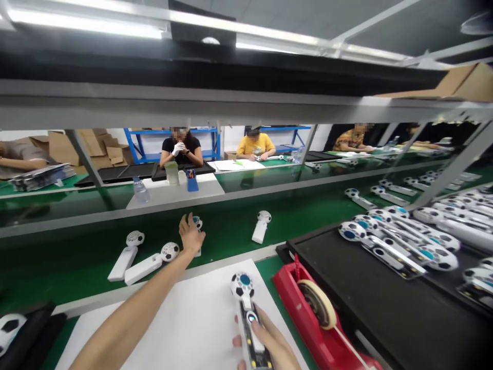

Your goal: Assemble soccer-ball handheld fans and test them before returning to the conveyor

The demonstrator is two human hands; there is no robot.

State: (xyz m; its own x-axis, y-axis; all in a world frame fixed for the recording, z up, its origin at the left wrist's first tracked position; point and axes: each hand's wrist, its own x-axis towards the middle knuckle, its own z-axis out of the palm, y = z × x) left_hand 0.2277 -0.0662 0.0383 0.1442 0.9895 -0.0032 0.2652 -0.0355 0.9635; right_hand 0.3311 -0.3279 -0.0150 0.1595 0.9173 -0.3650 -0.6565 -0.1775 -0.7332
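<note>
My right hand [275, 341] is closed around a handheld fan [243, 288] with a football-patterned head, above a white sheet [185, 313]. Its handle shows dark inner parts, and my thumb lies by a round button with a small light. My left hand [190, 235] reaches out over the green conveyor belt [223, 231] with its fingers spread. Right behind it is another white fan [197, 222], largely hidden by the hand; whether they touch is unclear. Two white fans [124, 262] [148, 267] lie left of that hand, and one more fan [261, 227] lies to its right.
A red tape dispenser [304, 318] stands beside the sheet. To the right, a black tray [346, 288] carries several fans [400, 236]. A grey shelf frame [231, 110] crosses overhead. Several people sit beyond the belt, near a plastic bottle [140, 190] and a blue box [192, 182].
</note>
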